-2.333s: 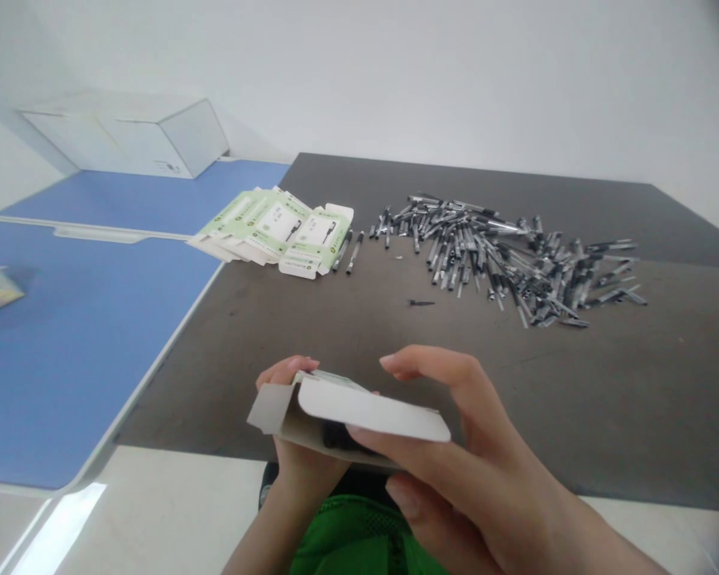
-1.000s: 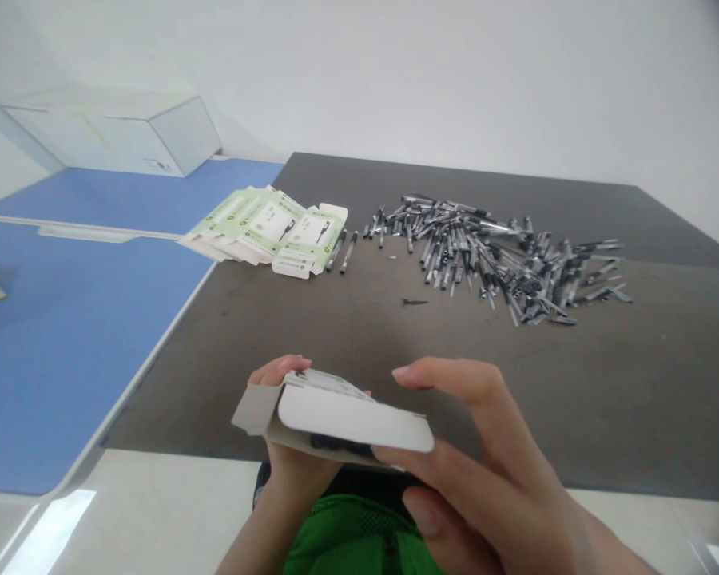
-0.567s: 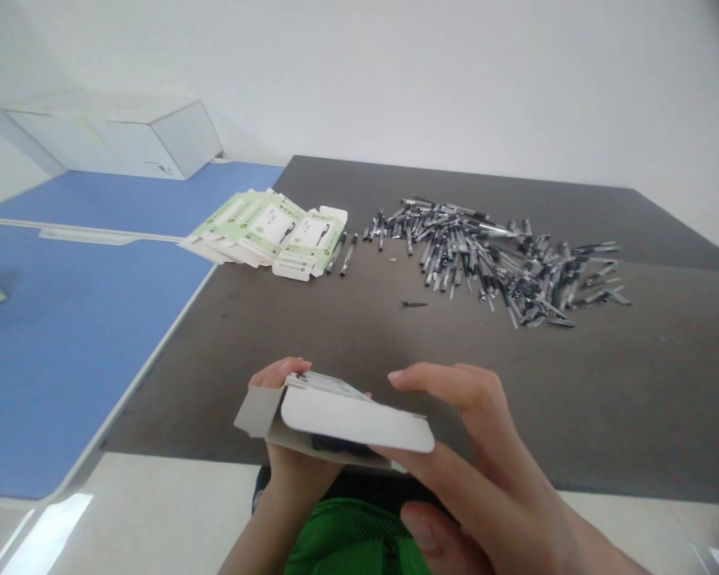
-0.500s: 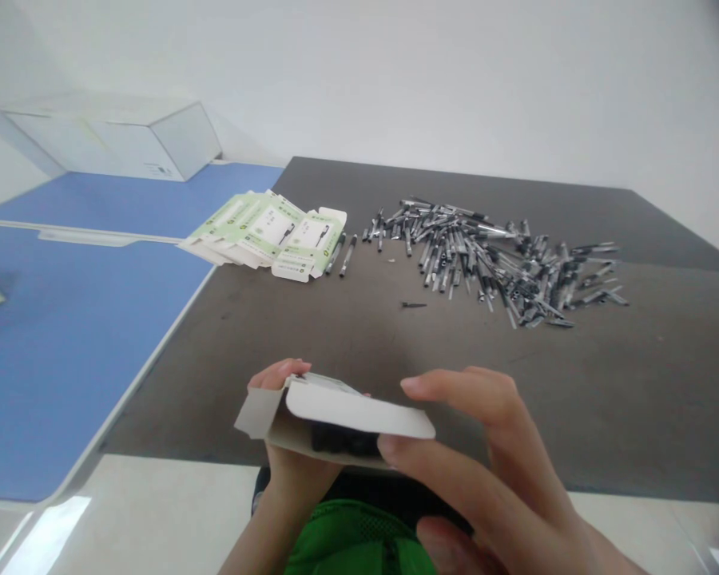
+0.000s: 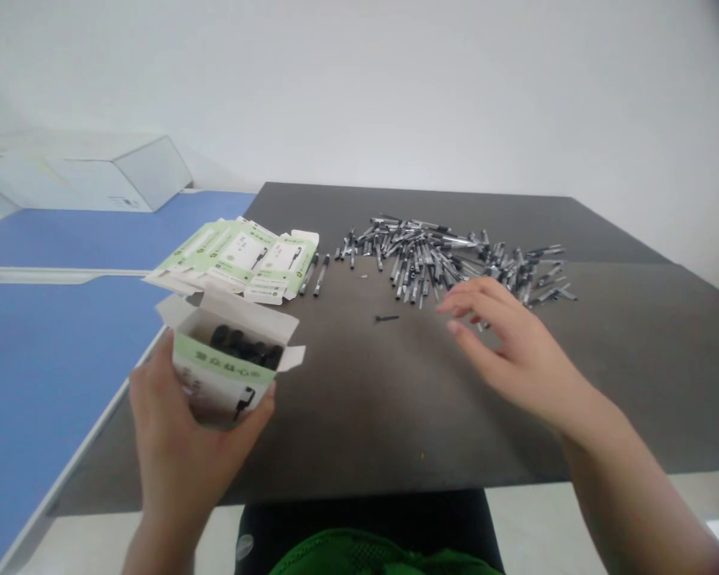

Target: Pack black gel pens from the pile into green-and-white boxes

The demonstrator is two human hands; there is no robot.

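My left hand (image 5: 183,435) grips a small green-and-white carton (image 5: 221,379) from below and both sides. Its top flaps stand open, and the dark ends of several pens (image 5: 245,345) show inside. Over the table at the right, my right hand (image 5: 506,343) is held with its fingers apart and nothing in them. It is at the near side of a loose heap of black-and-clear pens (image 5: 419,255), partly covering it. A small black piece like a pen cap (image 5: 387,319) lies on the dark table left of my right hand.
Several flattened green-and-white cartons (image 5: 233,254) overlap at the table's left edge. Two pens (image 5: 321,275) lie beside them. The dark table (image 5: 359,431) meets a blue table (image 5: 29,351) at the left, where a large white box (image 5: 77,180) stands by the wall.
The carton in my left hand has swung left and tilted, so the pen ends show. My right hand has left the carton's flap and reached forward to the pen heap. The view has shifted.
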